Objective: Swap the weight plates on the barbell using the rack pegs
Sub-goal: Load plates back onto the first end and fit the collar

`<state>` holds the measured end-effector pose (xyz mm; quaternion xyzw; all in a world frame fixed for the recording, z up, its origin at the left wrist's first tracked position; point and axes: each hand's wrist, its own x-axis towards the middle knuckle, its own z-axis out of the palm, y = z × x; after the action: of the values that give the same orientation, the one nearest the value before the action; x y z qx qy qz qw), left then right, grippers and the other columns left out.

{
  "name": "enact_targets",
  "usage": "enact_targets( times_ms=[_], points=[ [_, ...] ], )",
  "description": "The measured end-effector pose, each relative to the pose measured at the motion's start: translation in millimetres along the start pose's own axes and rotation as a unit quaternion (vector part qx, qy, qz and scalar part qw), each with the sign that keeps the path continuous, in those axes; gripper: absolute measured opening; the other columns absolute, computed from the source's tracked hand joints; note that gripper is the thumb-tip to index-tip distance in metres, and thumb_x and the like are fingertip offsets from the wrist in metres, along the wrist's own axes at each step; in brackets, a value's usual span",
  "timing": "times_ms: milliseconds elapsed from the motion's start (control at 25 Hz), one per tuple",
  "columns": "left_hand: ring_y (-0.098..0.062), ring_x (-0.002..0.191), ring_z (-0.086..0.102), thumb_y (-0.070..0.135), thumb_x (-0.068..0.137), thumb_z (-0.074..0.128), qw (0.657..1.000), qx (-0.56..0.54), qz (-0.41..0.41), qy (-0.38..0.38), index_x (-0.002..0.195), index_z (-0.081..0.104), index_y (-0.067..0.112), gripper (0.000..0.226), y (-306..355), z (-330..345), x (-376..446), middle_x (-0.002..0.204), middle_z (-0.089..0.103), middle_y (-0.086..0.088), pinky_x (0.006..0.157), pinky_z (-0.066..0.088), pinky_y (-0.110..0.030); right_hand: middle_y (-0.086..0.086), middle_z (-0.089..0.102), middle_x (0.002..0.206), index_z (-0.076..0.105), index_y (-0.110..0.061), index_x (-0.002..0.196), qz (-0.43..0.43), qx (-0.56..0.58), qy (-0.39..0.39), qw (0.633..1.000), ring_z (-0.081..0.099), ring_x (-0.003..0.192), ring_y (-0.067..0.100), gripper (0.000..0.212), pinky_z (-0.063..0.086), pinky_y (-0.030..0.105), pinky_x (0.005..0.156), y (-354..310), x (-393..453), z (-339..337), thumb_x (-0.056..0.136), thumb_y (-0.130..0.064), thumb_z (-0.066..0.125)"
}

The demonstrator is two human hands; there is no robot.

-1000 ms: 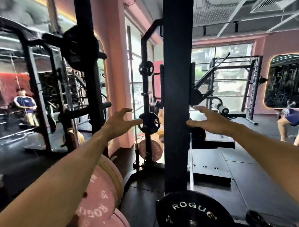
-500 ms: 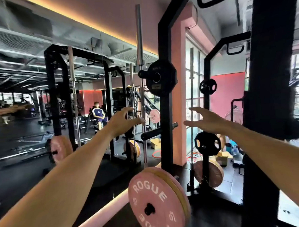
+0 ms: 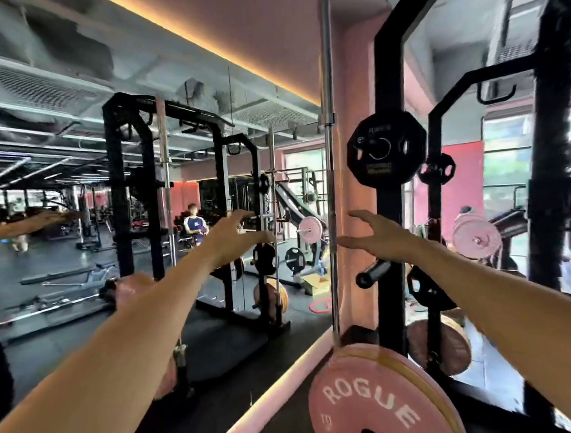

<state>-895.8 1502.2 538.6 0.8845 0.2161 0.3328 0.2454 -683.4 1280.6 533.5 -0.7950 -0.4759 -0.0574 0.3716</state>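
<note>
Left hand (image 3: pixel 236 238), right hand (image 3: pixel 380 238) outstretched, fingers spread.

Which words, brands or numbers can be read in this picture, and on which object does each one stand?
"ROGUE": white letters on the pink weight plate at the bottom.
Small number at the left edge of the same plate: too blurred to read for certain.
Print on the black plate hanging on the rack upright: too blurred to read.
No other text is legible.
</note>
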Motion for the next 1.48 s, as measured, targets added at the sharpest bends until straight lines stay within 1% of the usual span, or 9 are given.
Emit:
enact_targets(
  times_ms=[280, 640, 760, 880, 1000, 1160, 1240, 1320, 1480],
  points=[
    [-0.027, 0.134, 0.045, 0.054, 0.083, 0.071, 0.994, -0.077, 0.074, -0.023, 0.144, 0.044, 0.025, 0.074, 4, 63, 117, 0.152, 0.043, -0.009, 0.103, 0.037, -0.034, 0.002, 0.03, 0.158, 0.03, -0.031, 0.151, 0.049, -0.033, 0.054, 0.997, 0.034, 0.141, 0.022, 0.085, 0.031, 0.034, 0.107, 56, 65, -25, 0.08, -0.06, 0.068],
    [-0.028, 0.125, 0.053, 0.049, 0.081, 0.075, 0.974, -0.157, 0.155, -0.049, 0.143, 0.047, 0.027, 0.071, 67, 128, 250, 0.144, 0.05, -0.011, 0.101, 0.044, -0.038, 0.003, 0.039, 0.153, 0.035, -0.029, 0.149, 0.102, -0.082, 0.151, 0.98, 0.039, 0.138, 0.021, 0.076, 0.028, 0.025, 0.098, 109, 107, -115, 0.085, -0.049, 0.07],
    [-0.028, 0.125, 0.053, 0.047, 0.081, 0.076, 0.964, -0.19, 0.18, -0.049, 0.144, 0.045, 0.028, 0.073, 86, 133, 294, 0.143, 0.05, -0.013, 0.093, 0.041, -0.033, 0.003, 0.04, 0.153, 0.036, -0.033, 0.148, 0.104, -0.101, 0.186, 0.972, 0.041, 0.137, 0.023, 0.075, 0.034, 0.032, 0.105, 109, 131, -139, 0.083, -0.054, 0.069],
    [-0.028, 0.129, 0.049, 0.042, 0.084, 0.075, 0.955, -0.206, 0.21, -0.038, 0.145, 0.045, 0.026, 0.07, 104, 135, 341, 0.144, 0.048, -0.015, 0.097, 0.041, -0.035, 0.005, 0.039, 0.153, 0.038, -0.031, 0.147, 0.097, -0.116, 0.224, 0.963, 0.041, 0.138, 0.024, 0.074, 0.034, 0.039, 0.112, 104, 164, -159, 0.084, -0.055, 0.067],
    [-0.03, 0.127, 0.05, 0.038, 0.086, 0.073, 0.956, -0.183, 0.231, -0.012, 0.145, 0.044, 0.023, 0.067, 115, 139, 380, 0.143, 0.049, -0.016, 0.101, 0.044, -0.037, 0.008, 0.041, 0.151, 0.037, -0.027, 0.148, 0.101, -0.135, 0.25, 0.954, 0.04, 0.138, 0.023, 0.072, 0.033, 0.036, 0.112, 100, 197, -173, 0.087, -0.054, 0.064],
    [-0.034, 0.118, 0.057, 0.029, 0.088, 0.071, 0.958, -0.147, 0.244, -0.008, 0.144, 0.044, 0.014, 0.064, 124, 157, 429, 0.132, 0.059, -0.019, 0.098, 0.046, -0.038, 0.015, 0.052, 0.14, 0.029, -0.015, 0.151, 0.13, -0.181, 0.283, 0.933, 0.051, 0.125, 0.03, 0.07, 0.04, 0.031, 0.097, 109, 237, -181, 0.095, -0.047, 0.056],
    [-0.034, 0.111, 0.06, 0.025, 0.089, 0.069, 0.956, -0.149, 0.25, -0.026, 0.138, 0.046, 0.01, 0.057, 129, 174, 446, 0.126, 0.061, -0.017, 0.09, 0.048, -0.036, 0.013, 0.061, 0.115, 0.031, -0.009, 0.147, 0.151, -0.177, 0.294, 0.927, 0.064, 0.098, 0.03, 0.068, 0.052, 0.032, 0.077, 115, 253, -178, 0.095, -0.041, 0.059],
    [-0.034, 0.107, 0.059, 0.024, 0.09, 0.067, 0.954, -0.144, 0.264, -0.019, 0.132, 0.046, 0.006, 0.051, 134, 188, 460, 0.12, 0.061, -0.016, 0.082, 0.047, -0.035, 0.013, 0.061, 0.11, 0.037, -0.006, 0.136, 0.157, -0.167, 0.292, 0.929, 0.066, 0.082, 0.03, 0.059, 0.056, 0.038, 0.063, 120, 268, -172, 0.092, -0.036, 0.063],
    [-0.041, 0.099, 0.059, 0.023, 0.095, 0.062, 0.943, -0.109, 0.311, 0.035, 0.123, 0.036, -0.001, 0.044, 144, 206, 484, 0.105, 0.056, -0.019, 0.073, 0.043, -0.038, 0.024, 0.06, 0.117, 0.027, -0.004, 0.132, 0.146, -0.252, 0.305, 0.907, 0.06, 0.099, 0.04, 0.056, 0.047, 0.036, 0.074, 132, 296, -165, 0.094, -0.025, 0.061]
  ],
)
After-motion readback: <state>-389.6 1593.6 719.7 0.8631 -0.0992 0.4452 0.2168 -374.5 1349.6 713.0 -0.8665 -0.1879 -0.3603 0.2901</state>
